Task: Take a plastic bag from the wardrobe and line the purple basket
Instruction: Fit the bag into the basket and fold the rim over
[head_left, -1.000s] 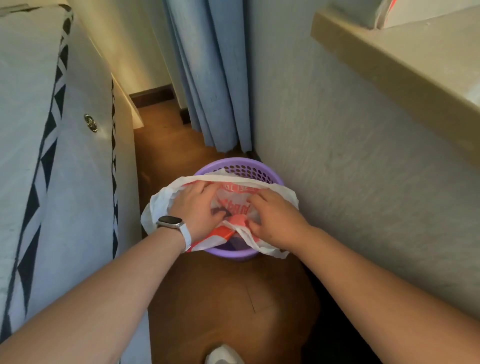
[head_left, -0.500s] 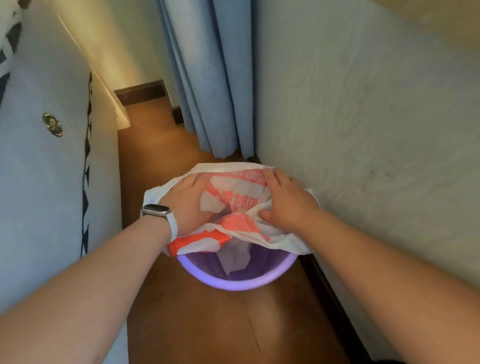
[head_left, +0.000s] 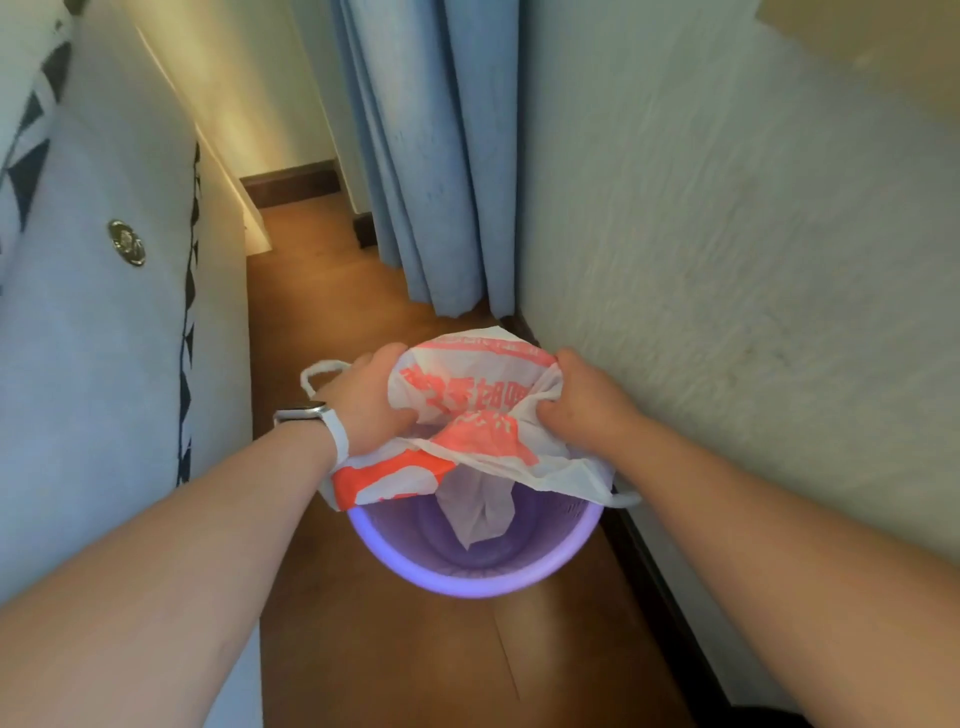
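The purple basket (head_left: 540, 569) stands on the wooden floor against the right wall. A white plastic bag with red-orange print (head_left: 475, 400) is spread over its far half, and one corner of the bag hangs down inside. My left hand (head_left: 366, 402), with a white watch on the wrist, grips the bag's left side. The bag's right side is bunched in my right hand (head_left: 582, 405). One white handle loop (head_left: 317, 371) sticks out behind my left hand. The basket's near rim is bare.
A grey fabric wardrobe (head_left: 98, 338) with black triangle trim and a metal stud fills the left side. Blue curtains (head_left: 436, 156) hang beyond the basket. A pale textured wall (head_left: 727, 260) runs along the right. A narrow strip of brown floor (head_left: 395, 649) lies between them.
Both hands have moved apart to the bag's sides and closed on it. The bag has been pulled toward the far rim, uncovering the near part of the basket's inside. The view tilted downward.
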